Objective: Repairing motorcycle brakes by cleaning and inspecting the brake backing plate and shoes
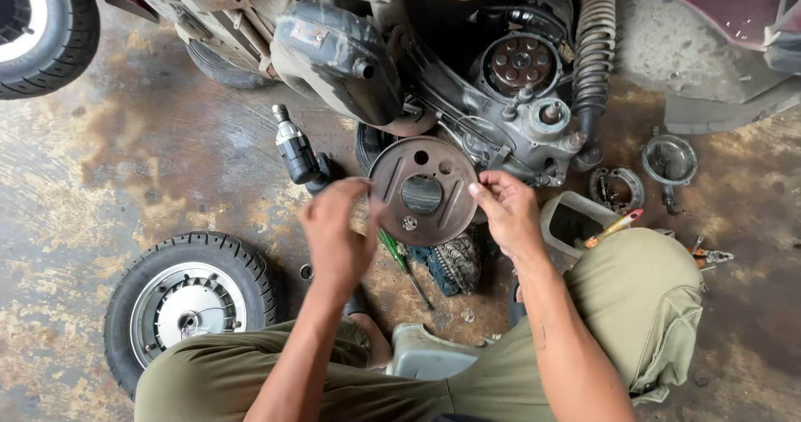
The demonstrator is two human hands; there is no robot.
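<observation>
1. Head view: scooter (pixel 467 46) fills twelve o'clock, its engine side open, with a round clutch (pixel 521 63) showing and a coil shock (pixel 592 55) at one o'clock.
2. Wheel (pixel 188 301), tyre on, lies flat on the stained floor (pixel 125 155) at eight o'clock.
3. Plate (pixel 423 191), a rusty round disc with a large centre hole and smaller holes, sits at centre, held up off the floor between both hands.
4. Left hand (pixel 338 234) pinches the plate's nine o'clock edge, fingers closed on it.
5. Right hand (pixel 509 213) grips the plate's three o'clock edge, thumb and fingertips on the rim.
6. Impact driver (pixel 296 151) lies at eleven o'clock from the plate, near it.
7. Ring (pixel 669 161) lies at three o'clock, well apart.
8. Brake shoes (pixel 616 190) lie just beside the ring.
</observation>
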